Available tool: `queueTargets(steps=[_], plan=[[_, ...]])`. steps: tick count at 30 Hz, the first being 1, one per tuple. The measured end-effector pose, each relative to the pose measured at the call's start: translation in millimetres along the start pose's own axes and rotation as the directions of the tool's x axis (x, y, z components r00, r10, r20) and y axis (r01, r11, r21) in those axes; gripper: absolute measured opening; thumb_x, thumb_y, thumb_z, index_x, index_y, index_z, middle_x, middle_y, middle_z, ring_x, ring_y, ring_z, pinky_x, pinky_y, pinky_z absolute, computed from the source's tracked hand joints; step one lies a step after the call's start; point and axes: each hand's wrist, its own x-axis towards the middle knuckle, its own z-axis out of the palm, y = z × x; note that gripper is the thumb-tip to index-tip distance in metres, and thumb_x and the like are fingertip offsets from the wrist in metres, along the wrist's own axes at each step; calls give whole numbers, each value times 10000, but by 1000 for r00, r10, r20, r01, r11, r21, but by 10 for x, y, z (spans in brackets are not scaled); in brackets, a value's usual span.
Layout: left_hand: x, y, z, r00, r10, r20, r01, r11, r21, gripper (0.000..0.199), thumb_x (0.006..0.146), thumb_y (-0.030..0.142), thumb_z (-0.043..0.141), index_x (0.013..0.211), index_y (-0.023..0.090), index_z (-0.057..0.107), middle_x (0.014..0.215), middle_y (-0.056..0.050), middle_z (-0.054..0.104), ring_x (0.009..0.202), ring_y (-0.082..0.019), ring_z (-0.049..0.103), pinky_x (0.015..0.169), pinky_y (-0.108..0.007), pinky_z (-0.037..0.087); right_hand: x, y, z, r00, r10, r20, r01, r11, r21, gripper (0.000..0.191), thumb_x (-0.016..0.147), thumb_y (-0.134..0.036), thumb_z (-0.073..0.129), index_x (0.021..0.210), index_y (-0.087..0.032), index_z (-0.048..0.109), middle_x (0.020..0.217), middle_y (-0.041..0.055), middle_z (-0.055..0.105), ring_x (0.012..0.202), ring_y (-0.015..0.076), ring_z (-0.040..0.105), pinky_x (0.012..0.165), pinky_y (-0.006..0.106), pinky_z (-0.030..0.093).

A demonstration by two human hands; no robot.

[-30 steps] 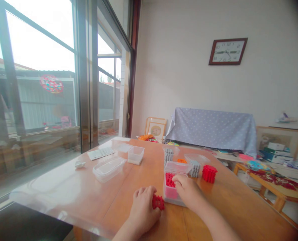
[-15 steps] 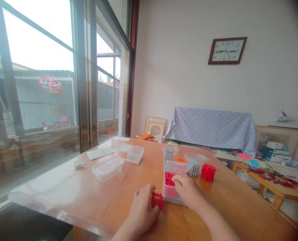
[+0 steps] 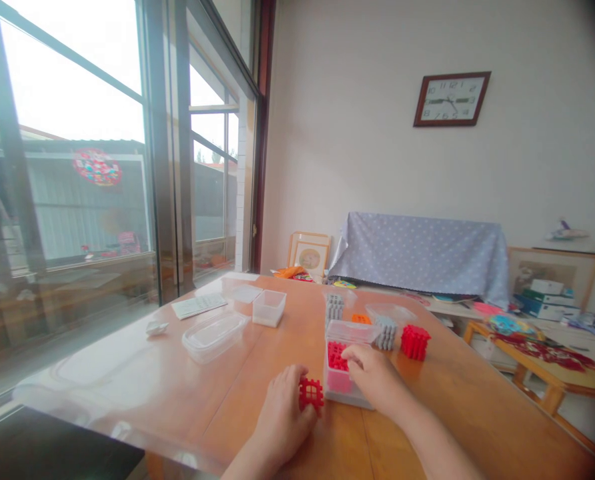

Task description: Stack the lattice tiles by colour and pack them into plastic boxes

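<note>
Red notched plastic piece with a windowed centre (image 3: 311, 395), at near edge of wooden table with a clear cover (image 3: 247, 380), gripped between thumb and fingers of left hand (image 3: 286, 412). Right hand (image 3: 370, 371) bent over clear plastic box with pink-looking lower wall (image 3: 338, 383), fingertips at the red plastic pieces inside (image 3: 337, 355); whether it grips one, cannot tell. Box just beside the held piece, on its right; hinged-looking clear lid (image 3: 353, 331) raised at far side. Behind box: tall grey stack of notched pieces (image 3: 334, 307), flat orange piece (image 3: 361, 319), second grey stack (image 3: 385, 333). Red stack of notched pieces (image 3: 415, 342) stands to the right, apart from box. Shallow clear plastic container (image 3: 390, 314) behind second grey stack. Left half of table: square clear plastic tub (image 3: 269, 309), oval-cornered clear plastic lid or tray (image 3: 215, 336), printed white sheet (image 3: 199, 306), small crumpled whitish scrap (image 3: 156, 329). Beyond table, pale blue polka-dot cloth (image 3: 422, 257) draped by wall; brown-framed clock (image 3: 451, 99) above.
</note>
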Motion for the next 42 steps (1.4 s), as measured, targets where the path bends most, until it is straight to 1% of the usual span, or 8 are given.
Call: queueTargets(steps=[8, 12, 16, 23, 33, 35, 38, 42], plan=[[5, 23, -17, 1000, -15, 1, 15, 1000, 5, 427, 720, 117, 601, 1130, 235, 588, 1114, -71, 670, 1053, -251, 611, 935, -366, 451, -4, 109, -150, 995, -90, -47, 85, 992, -93, 301, 891, -180, 463, 1013, -223, 735, 1054, 59, 746, 1030, 238, 648, 923, 361, 466], [6, 21, -22, 1000, -4, -10, 4, 1000, -20, 419, 728, 124, 596, 1130, 239, 587, 1113, -75, 672, 1056, -255, 618, 943, -376, 463, -51, 161, -262, 993, -111, -49, 101, 979, -179, 283, 908, -180, 466, 990, -236, 731, 998, 47, 739, 1001, 240, 632, 911, 365, 460], [7, -9, -4, 1000, 9, -20, -10, 999, -34, 418, 732, 127, 594, 1135, 237, 584, 1115, -73, 671, 1061, -254, 624, 959, -380, 470, -105, 185, -343, 991, -134, -29, 126, 973, -192, 275, 929, -178, 448, 978, -236, 712, 1003, 45, 726, 996, 239, 612, 896, 364, 450], [7, -59, 20, 999, 21, -26, -22, 998, -54, 424, 757, 147, 596, 1173, 225, 575, 1137, -82, 668, 1081, -255, 626, 971, -392, 479, -194, 196, -411, 994, -113, 13, 114, 983, -147, 268, 948, -204, 442, 982, -249, 704, 966, 39, 695, 974, 229, 602, 876, 357, 449], [27, -94, 44, 999, 27, -37, -30, 997, -70, 426, 774, 159, 595, 1195, 216, 566, 1163, -96, 669, 1100, -264, 637, 981, -423, 501, -263, 217, -344, 997, -52, 49, 58, 992, -113, 252, 966, -279, 454, 965, -257, 705, 975, 53, 657, 964, 218, 627, 870, 341, 458], [30, -122, 54, 998, 30, -51, -34, 997, -76, 440, 776, 162, 594, 1212, 213, 561, 1179, -101, 671, 1119, -268, 641, 994, -438, 508, -270, 229, -354, 998, -55, 35, 58, 993, -100, 255, 970, -292, 452, 966, -250, 703, 971, 56, 659, 958, 221, 629, 869, 343, 462], [21, -139, 51, 993, 49, -106, -58, 995, -82, 473, 768, 137, 582, 1234, 209, 548, 1210, -105, 664, 1154, -268, 638, 1028, -459, 508, -295, 223, -399, 997, -58, -43, 55, 996, -71, 260, 975, -305, 449, 989, -248, 702, 977, 58, 672, 970, 228, 630, 874, 349, 469], [-33, -8, 10, 972, 151, -178, -166, 983, -74, 456, 800, 141, 589, 1247, 218, 537, 1226, -106, 653, 1178, -274, 627, 1036, -476, 517, -359, 94, -456, 990, -42, -134, 47, 998, 31, 263, 990, -357, 463, 1022, -253, 702, 996, 52, 705, 988, 233, 642, 881, 347, 482]])
